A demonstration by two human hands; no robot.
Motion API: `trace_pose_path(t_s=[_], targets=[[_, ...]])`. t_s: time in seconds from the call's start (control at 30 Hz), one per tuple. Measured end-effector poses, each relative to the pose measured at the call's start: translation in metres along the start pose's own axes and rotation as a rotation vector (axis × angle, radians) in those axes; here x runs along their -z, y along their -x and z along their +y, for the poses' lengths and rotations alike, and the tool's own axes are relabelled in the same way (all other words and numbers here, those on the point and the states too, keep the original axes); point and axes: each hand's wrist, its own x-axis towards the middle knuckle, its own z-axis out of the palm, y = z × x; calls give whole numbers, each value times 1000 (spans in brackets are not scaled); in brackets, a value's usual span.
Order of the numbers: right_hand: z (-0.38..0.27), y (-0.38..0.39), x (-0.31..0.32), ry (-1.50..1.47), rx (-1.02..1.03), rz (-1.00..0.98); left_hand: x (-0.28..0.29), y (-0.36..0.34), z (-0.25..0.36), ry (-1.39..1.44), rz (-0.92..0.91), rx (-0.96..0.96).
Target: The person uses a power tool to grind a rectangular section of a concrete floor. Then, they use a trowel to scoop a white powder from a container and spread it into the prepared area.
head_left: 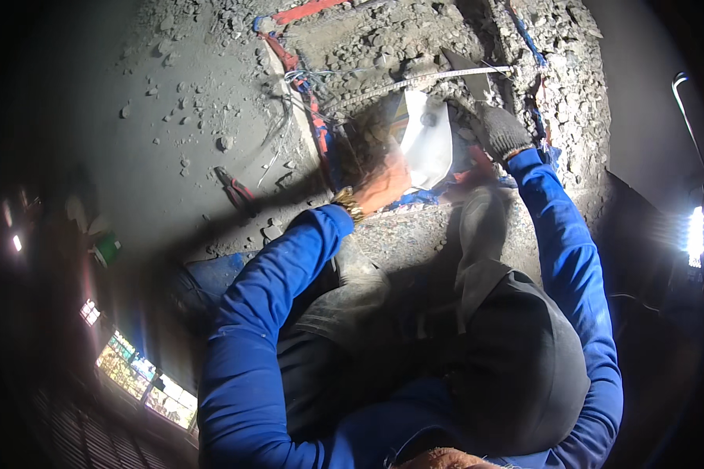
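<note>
My bare left hand [386, 176], smeared by motion, is at the left edge of a white bag or sheet [432, 144] lying in a rubble-filled bay framed by red and blue strips [317, 117]. Whether it holds the sheet, I cannot tell. My right hand [499, 129], in a dark grey glove, is closed at the sheet's upper right, beside a flat dark piece [465, 78] that resembles a trowel blade; what it grips is unclear. A pale, curved ribbed rod [419, 78] crosses the bay above the sheet, with thin wires at its left.
Grey dusty ground [172, 133] with loose stones lies left, with a small red-handled tool [238, 191]. Rough gravelly concrete [575, 102] borders the right. My boots and knees are below the bay. A bright lamp [696, 234] stands at far right, a green object [108, 248] at far left.
</note>
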Motion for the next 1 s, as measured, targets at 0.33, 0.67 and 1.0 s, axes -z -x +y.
trace_pose_path(t_s=[0.33, 0.67, 1.0], targets=[[-11, 79, 62, 325, 274, -235, -20, 0, -47, 317, -127, 35], [0, 98, 42, -1, -123, -41, 47, 25, -5, -366, -403, -417], [7, -23, 17, 200, -10, 25, 93, 33, 12, -231, -196, 24]])
